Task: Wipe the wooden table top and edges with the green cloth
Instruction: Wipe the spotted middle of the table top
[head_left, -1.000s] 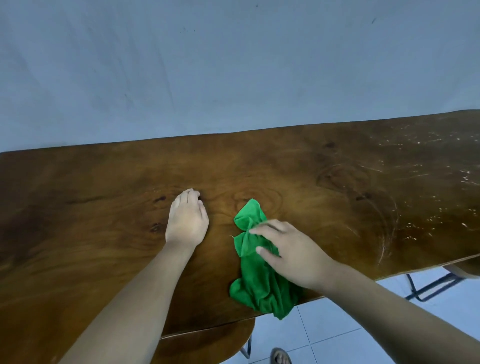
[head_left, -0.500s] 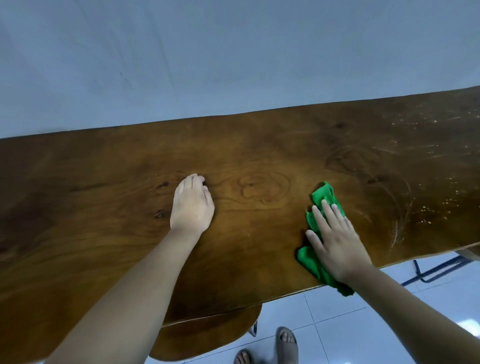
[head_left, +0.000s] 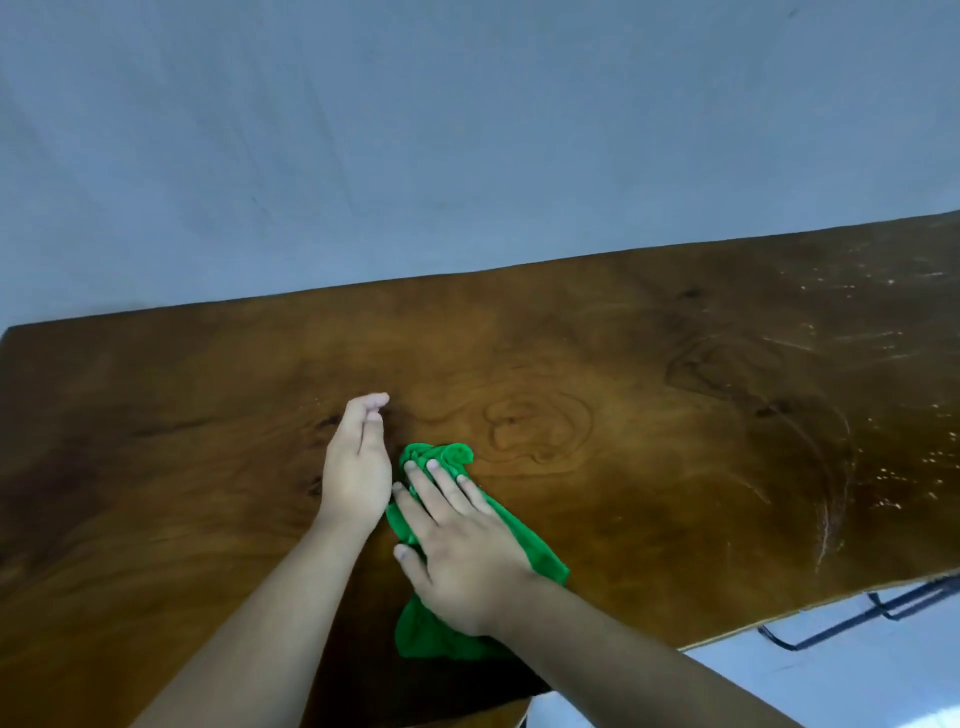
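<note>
Wooden table (head_left: 649, 415) fills lower frame, far edge vs pale wall (head_left: 467, 130), near edge at bottom right w/ dark metal frame (head_left: 857, 618) showing below. White specks & streaks (head_left: 883, 467) toward right end, so prob unwiped there yet. Green cloth (head_left: 441, 457) lying bunched mid-table, running from centre back to near edge. Looks soft, light, limp; likely to fold & slide easily on smooth wood, so best pinned flat under palm w/ spread fingers, not pinched at 1 corner. Right hand (head_left: 462, 551) pressed flat on top of cloth, fingers spread & open, no closed grasp, thumb off cloth's left side; cloth sticking out past fingertips & behind wrist. Left hand (head_left: 358, 473) open, holding nothing, on bare wood just beside cloth's left side, prob bracing.
</note>
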